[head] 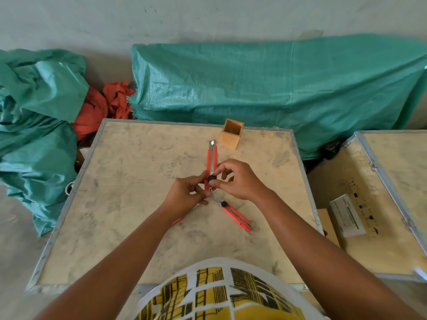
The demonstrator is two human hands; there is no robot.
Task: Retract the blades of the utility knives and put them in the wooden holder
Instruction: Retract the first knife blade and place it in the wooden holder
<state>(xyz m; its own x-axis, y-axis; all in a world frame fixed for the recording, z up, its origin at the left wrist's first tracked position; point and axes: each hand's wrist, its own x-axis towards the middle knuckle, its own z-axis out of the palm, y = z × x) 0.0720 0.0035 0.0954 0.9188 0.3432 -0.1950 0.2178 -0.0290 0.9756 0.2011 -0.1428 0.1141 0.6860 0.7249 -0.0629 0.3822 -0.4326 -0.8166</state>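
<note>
Retracting step on first red plastic utility knife [212,161], held above tan board table [129,204]: left hand [188,195] clamped on handle end, right hand [233,179] pinching black lock wheel [211,179]. Blade tip still out, probably. Next: slide back, drop into square wooden holder [231,133] beyond. Second red knife [235,214] lying near. No legible writing.
</note>
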